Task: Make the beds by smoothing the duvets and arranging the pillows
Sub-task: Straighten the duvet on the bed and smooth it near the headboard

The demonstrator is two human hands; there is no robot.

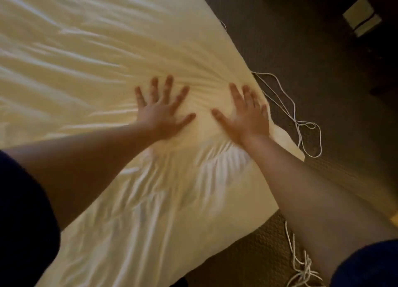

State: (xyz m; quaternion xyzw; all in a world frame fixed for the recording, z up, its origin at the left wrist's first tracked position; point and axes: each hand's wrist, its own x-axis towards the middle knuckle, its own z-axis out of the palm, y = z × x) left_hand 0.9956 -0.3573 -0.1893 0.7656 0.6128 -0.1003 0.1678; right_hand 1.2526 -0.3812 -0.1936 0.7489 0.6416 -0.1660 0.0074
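Person, two arms — bare forearms, left hand [160,116] and right hand [247,116] ungloved; short dark navy sleeves [23,211] — no jewellery visible.

Creased cream cloth duvet [90,56]; rough matt carpet [323,56].

The duvet [90,56] lies as one wide cream surface running from the middle out to 9, 10 and 12 o'clock, with only shallow creases on it. Both hands press flat on it near the centre: the left hand [163,112] and, just beside it at 3 o'clock, the right hand [247,116], with a narrow strip of bare cloth between the thumbs. At 3 o'clock the duvet's edge drops to dark carpet [323,50], where a loose white cord [301,123] lies looped near the corner. More tangled cord [301,265] lies at 5 o'clock.
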